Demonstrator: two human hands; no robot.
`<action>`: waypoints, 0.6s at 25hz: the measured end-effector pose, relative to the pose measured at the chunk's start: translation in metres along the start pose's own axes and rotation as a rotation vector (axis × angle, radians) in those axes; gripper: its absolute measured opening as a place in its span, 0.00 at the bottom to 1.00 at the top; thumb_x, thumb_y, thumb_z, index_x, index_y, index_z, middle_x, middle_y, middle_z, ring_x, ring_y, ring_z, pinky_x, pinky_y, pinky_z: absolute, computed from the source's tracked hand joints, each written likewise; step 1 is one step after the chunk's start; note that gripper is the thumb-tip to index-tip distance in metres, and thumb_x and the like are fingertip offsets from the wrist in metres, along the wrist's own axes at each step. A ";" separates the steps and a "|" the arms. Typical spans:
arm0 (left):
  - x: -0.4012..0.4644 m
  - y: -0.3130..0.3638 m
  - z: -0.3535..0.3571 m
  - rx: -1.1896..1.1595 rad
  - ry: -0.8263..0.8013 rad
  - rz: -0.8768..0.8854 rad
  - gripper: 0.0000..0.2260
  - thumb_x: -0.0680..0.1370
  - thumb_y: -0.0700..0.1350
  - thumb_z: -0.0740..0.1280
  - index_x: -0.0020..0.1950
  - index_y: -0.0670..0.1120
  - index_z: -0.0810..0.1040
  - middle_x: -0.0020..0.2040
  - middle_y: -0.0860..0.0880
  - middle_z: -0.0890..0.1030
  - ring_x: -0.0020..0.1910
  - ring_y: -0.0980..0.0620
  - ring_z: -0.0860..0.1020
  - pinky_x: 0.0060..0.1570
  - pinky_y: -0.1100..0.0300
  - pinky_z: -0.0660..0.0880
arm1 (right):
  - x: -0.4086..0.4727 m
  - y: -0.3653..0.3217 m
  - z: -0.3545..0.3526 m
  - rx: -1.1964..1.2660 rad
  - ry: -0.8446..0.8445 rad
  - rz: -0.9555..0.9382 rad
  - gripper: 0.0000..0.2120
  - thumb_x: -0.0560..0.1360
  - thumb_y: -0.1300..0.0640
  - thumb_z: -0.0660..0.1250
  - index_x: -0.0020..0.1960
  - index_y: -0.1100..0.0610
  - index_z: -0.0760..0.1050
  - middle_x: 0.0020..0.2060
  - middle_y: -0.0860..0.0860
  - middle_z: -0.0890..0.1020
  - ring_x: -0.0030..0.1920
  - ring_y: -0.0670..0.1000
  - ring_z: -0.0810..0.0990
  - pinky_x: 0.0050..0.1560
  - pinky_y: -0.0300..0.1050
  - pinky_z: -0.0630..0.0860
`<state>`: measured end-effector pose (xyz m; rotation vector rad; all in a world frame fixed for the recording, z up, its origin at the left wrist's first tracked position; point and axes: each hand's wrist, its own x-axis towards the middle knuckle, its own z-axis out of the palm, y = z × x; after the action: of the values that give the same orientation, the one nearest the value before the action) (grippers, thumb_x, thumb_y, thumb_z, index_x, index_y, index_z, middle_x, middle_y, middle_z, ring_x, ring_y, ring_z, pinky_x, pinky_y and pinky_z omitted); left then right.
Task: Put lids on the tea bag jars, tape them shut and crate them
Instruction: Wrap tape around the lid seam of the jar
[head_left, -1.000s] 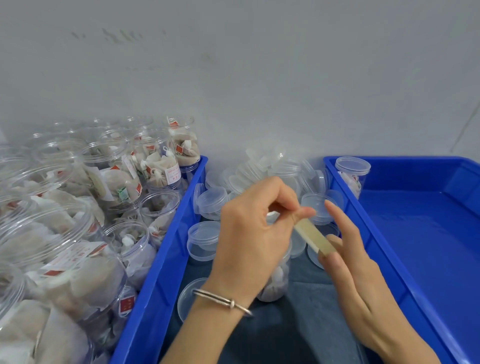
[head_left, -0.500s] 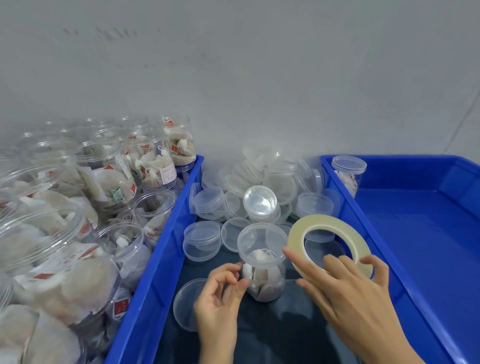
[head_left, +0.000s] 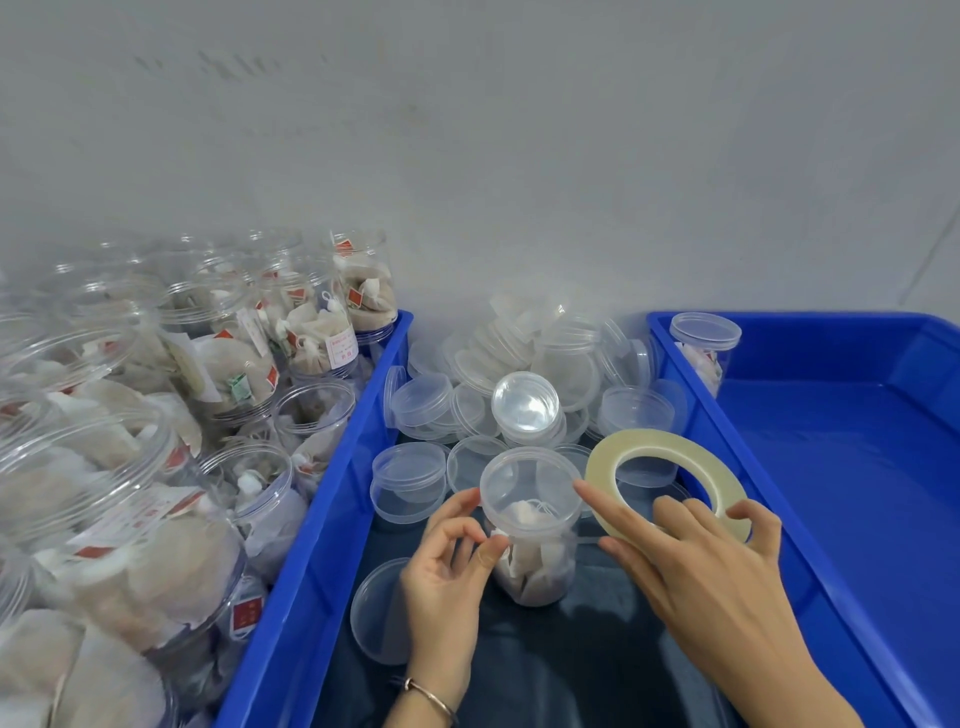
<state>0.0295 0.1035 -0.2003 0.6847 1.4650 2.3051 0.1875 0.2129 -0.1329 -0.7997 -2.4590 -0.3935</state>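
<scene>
Two hands are working low in the middle crate (head_left: 291, 597), which is lined with dark cloth. Your left hand (head_left: 447, 577), a bracelet (head_left: 426, 693) circling its wrist, is pinching something small against the side of the lidded jar (head_left: 532, 525) between thumb and curled fingers; whether that is the tape's loose end you cannot tell from here. Your right hand (head_left: 696, 566) is gripping the roll of tape (head_left: 667, 480), thumb hooked over its far rim, fingers curling through and under it, forefinger reaching out to touch the jar's lid. A thin clear strip is stretching from the roll toward the jar. That jar is standing upright between both hands, tea bags showing inside. One loose lid (head_left: 379, 613) is lying flat just left of your left wrist. Farther back, a heap of clear lids (head_left: 524, 384) is filling the crate's far end. To your left, open jars of tea bags (head_left: 171, 415) are crowding together. To your right, one sealed jar (head_left: 704, 348) is standing in the far corner of the blue crate (head_left: 857, 493).
</scene>
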 end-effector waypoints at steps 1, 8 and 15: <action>0.001 -0.001 0.000 -0.005 -0.006 -0.003 0.07 0.65 0.42 0.73 0.31 0.50 0.77 0.59 0.54 0.81 0.62 0.53 0.77 0.59 0.60 0.74 | 0.001 0.001 0.001 0.002 0.000 0.000 0.22 0.77 0.43 0.50 0.71 0.37 0.66 0.31 0.45 0.65 0.30 0.50 0.71 0.48 0.55 0.64; 0.015 -0.005 -0.005 -0.036 -0.195 0.005 0.11 0.70 0.38 0.70 0.40 0.39 0.68 0.65 0.55 0.78 0.65 0.56 0.75 0.56 0.70 0.72 | 0.009 0.003 0.010 0.024 -0.001 -0.001 0.22 0.78 0.42 0.47 0.68 0.37 0.70 0.31 0.45 0.68 0.31 0.50 0.72 0.47 0.56 0.66; 0.042 0.004 -0.014 0.161 -0.352 0.064 0.18 0.67 0.39 0.74 0.55 0.53 0.82 0.58 0.51 0.79 0.59 0.58 0.77 0.54 0.68 0.74 | 0.016 0.004 0.021 0.082 -0.028 0.028 0.21 0.78 0.42 0.49 0.64 0.37 0.74 0.31 0.44 0.68 0.32 0.49 0.73 0.49 0.54 0.64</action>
<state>-0.0130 0.1124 -0.1923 1.1315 1.4841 1.9932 0.1712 0.2318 -0.1410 -0.8101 -2.4696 -0.2708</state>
